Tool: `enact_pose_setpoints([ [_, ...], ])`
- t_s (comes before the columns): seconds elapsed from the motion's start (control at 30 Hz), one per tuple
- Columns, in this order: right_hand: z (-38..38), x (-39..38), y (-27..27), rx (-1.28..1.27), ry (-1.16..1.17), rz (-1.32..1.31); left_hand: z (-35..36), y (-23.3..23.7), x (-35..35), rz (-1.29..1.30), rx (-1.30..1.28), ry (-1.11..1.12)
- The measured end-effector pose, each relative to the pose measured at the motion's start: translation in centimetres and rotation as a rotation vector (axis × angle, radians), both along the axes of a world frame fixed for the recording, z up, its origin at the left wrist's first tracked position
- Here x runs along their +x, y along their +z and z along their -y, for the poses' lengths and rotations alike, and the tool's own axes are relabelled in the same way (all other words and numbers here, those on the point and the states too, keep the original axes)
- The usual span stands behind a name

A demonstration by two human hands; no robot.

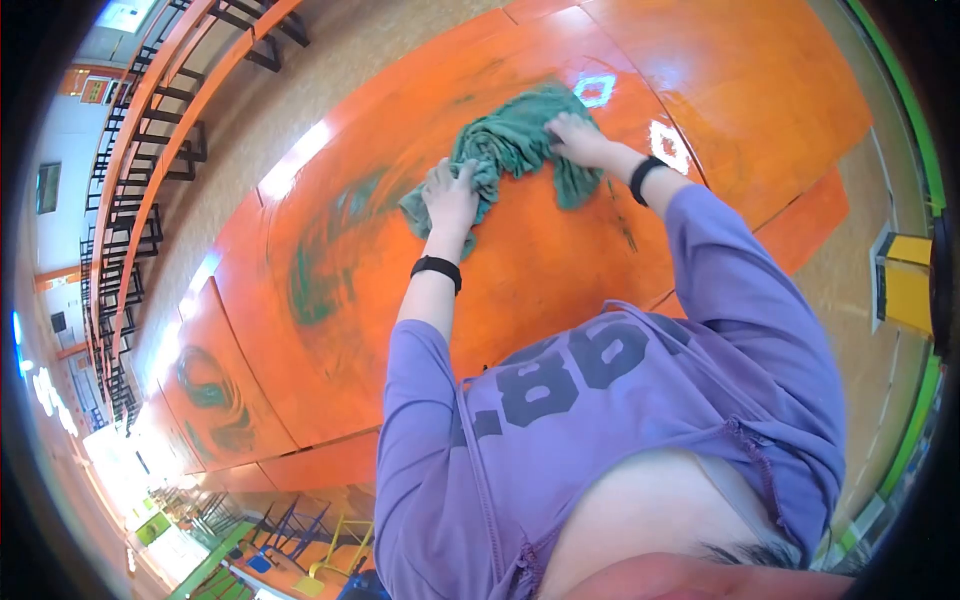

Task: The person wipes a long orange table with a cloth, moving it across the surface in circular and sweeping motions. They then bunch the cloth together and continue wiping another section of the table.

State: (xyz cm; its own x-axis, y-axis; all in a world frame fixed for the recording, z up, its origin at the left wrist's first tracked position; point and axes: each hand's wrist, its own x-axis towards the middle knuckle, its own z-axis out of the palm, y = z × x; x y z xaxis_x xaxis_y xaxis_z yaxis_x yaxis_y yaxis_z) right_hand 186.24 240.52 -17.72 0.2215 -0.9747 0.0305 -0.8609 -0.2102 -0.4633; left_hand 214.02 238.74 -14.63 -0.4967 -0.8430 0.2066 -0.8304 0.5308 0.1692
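Closed fingers of the left hand [450,200] and right hand [578,138] grip a bunched green cloth [513,137] at upper centre, apparently mid-wipe on an orange surface [540,250], where green smears [310,280] left of centre seem to call for another pass.

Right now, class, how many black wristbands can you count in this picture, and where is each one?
2: one wristband circles the wrist of the left hand, the other wristband that of the right hand. Any under the sleeves would be hidden.

Black-framed orange benches [155,160] stand opposite a yellow box [908,285] — well apart.
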Motion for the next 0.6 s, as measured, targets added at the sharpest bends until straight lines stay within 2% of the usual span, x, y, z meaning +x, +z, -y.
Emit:
enact_pose_setpoints([
  [0.07,1.5,0.5,0.6,-0.079,-0.156,0.028,-0.1,-0.7,0.3,-0.007,0.035,0.001],
  [0.2,1.0,0.7,1.1,0.025,-0.059,-0.065,-1.0,-0.3,1.2,-0.023,0.045,-0.044],
  [0.27,-1.3,-0.1,1.1,0.070,0.007,-0.071,-1.7,0.4,1.4,-0.063,0.120,-0.163],
  [0.43,-12.8,-3.1,1.6,0.170,0.064,-0.002,-6.7,0.6,1.0,-0.171,0.423,-0.670],
  [0.53,-20.5,-4.2,4.5,0.348,0.093,-0.112,-11.0,0.2,-0.5,-0.247,0.586,-0.942],
  [0.6,-24.8,-4.9,4.8,0.394,0.088,-0.177,-12.6,0.8,-1.0,-0.206,0.677,-0.979],
])
